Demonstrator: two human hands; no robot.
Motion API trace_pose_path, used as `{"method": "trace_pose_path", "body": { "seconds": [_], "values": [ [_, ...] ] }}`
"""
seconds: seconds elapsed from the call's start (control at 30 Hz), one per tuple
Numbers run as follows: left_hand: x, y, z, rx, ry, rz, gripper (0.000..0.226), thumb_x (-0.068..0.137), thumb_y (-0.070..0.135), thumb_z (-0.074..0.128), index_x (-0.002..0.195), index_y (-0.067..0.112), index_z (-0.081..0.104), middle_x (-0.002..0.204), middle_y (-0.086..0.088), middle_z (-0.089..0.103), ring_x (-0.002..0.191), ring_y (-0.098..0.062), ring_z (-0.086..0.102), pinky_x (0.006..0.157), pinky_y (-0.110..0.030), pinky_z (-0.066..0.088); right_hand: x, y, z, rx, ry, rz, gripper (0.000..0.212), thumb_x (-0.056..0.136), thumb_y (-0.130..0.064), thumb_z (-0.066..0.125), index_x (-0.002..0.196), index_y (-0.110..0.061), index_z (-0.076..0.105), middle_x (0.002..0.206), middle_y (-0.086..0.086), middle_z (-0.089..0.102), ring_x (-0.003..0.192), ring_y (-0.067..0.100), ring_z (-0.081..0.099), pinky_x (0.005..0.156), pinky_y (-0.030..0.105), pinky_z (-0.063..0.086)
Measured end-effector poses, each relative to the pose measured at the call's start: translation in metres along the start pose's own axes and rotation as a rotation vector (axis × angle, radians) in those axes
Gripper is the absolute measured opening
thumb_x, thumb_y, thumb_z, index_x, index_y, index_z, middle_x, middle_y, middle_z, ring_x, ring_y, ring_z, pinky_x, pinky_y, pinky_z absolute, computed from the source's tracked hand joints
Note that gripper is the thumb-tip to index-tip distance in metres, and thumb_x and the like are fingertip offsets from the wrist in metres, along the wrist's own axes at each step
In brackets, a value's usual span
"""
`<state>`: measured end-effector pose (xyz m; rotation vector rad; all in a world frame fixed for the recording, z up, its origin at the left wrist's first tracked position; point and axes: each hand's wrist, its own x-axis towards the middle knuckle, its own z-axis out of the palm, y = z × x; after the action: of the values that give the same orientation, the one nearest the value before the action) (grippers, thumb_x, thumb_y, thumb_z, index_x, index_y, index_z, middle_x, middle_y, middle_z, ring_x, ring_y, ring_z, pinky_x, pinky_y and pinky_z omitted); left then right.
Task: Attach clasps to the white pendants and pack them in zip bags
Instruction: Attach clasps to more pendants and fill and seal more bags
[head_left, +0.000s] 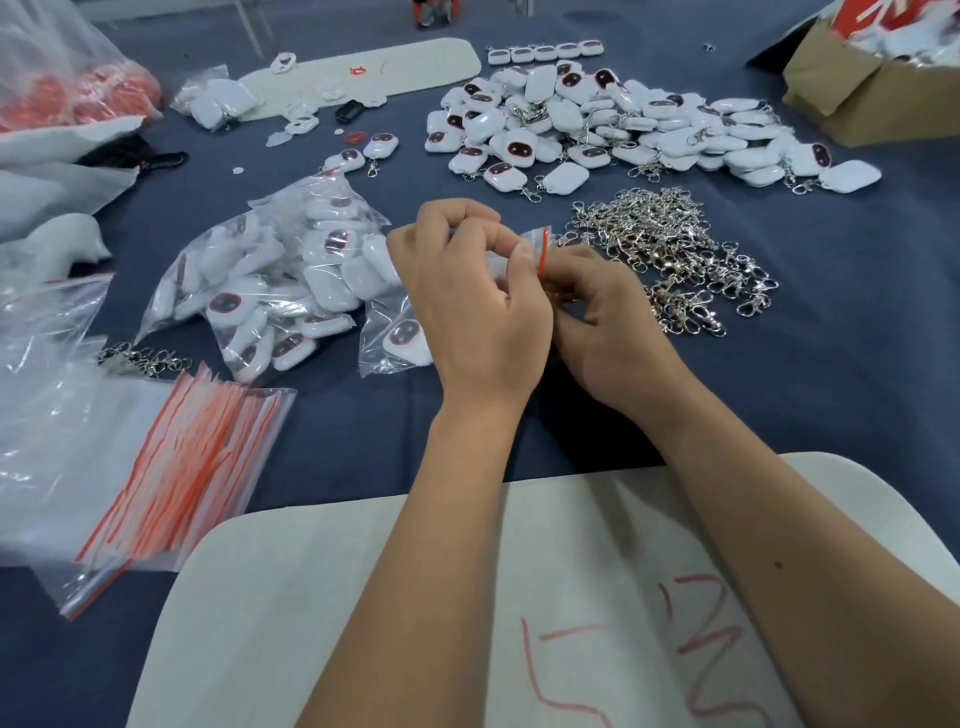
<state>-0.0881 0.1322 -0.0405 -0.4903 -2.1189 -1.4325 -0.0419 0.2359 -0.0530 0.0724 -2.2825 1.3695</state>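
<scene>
Pinching clear, red-strip zip bag (537, 249) w/ both hands

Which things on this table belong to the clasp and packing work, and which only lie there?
For the job:
- left hand, right hand, both on a small zip bag
- clasp pile
- pendant heap
- empty zip bags

Lying about:
- cardboard box
- white board
- bag of red things

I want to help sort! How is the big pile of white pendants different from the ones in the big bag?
The pile lies loose on the cloth; the bag wraps its pendants in clear plastic. Pile pendants show metal clasps; I see none in the bag. The pile sits farther away, the bag nearer left. Both hold white pendants with dark faces.
</scene>
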Motion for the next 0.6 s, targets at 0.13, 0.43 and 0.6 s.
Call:
{"method": "trace_pose_path", "body": {
  "seconds": [0.13, 0.43, 0.6],
  "values": [
    [0.000, -0.001, -0.001, -0.023, 0.055, 0.007, 0.010, 0.089, 0.009, 0.067, 0.079, 0.007, 0.065, 0.106, -0.005, 0.062, 0.108, -0.025, 0.047, 0.095, -0.031, 0.039, -0.002, -0.002, 0.003, -0.255, 0.263, -0.105, 0.015, 0.091, -0.004, 0.070, 0.102, -0.011, 0.079, 0.092, -0.009, 0.069, 0.098, 0.021, 0.060, 0.083, 0.029, 0.051],
    [0.001, 0.000, 0.000, -0.057, 0.084, 0.020, 0.009, 0.092, 0.011, 0.065, 0.083, 0.009, 0.062, 0.105, -0.004, 0.062, 0.105, -0.023, 0.046, 0.093, -0.023, 0.035, 0.001, 0.005, -0.001, -0.036, -0.063, -0.038, 0.018, 0.097, 0.003, 0.064, 0.110, -0.001, 0.077, 0.113, 0.005, 0.073, 0.118, 0.018, 0.062, 0.100, 0.029, 0.050],
    [0.002, -0.002, -0.001, 0.068, -0.001, 0.033, 0.012, 0.094, 0.015, 0.066, 0.083, 0.011, 0.063, 0.096, -0.001, 0.062, 0.099, -0.024, 0.048, 0.087, -0.023, 0.034, 0.017, 0.001, -0.004, 0.198, 0.150, 0.126, 0.022, 0.100, -0.001, 0.058, 0.101, -0.005, 0.080, 0.084, -0.007, 0.077, 0.076, 0.006, 0.070, 0.071, 0.028, 0.055]
  ]
}}
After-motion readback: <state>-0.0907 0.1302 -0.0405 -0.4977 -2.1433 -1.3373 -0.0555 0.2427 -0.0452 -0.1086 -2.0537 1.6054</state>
